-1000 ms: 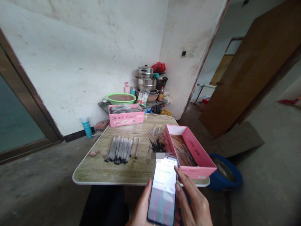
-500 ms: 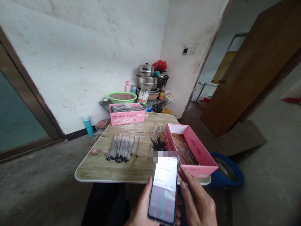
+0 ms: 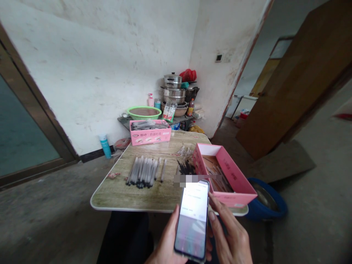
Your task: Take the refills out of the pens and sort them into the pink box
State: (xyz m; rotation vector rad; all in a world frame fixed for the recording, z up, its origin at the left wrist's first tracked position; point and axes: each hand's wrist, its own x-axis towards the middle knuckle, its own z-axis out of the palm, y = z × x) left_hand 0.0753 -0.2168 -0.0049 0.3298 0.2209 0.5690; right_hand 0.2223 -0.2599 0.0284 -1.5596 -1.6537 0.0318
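Observation:
My left hand is wrapped around a smartphone from the left and below, its thumb along the left edge and fingertips showing at the right. The phone's screen is lit; a blurred patch covers its top. At the phone's right edge is my right hand, fingers stretched and slightly apart; whether they touch the phone I cannot tell. Beyond the phone, clear pens with black ends lie in a row on the table. Thin black pieces lie beside an open pink box holding slim sticks.
A second pink box, filled with pens, stands at the table's far edge. Behind it are a green basin and stacked steel pots. A blue tub sits on the floor at right, a blue spray can at left.
The view has shifted slightly, so the table and boxes sit a little further right. Both hands and the phone keep almost the same pose.

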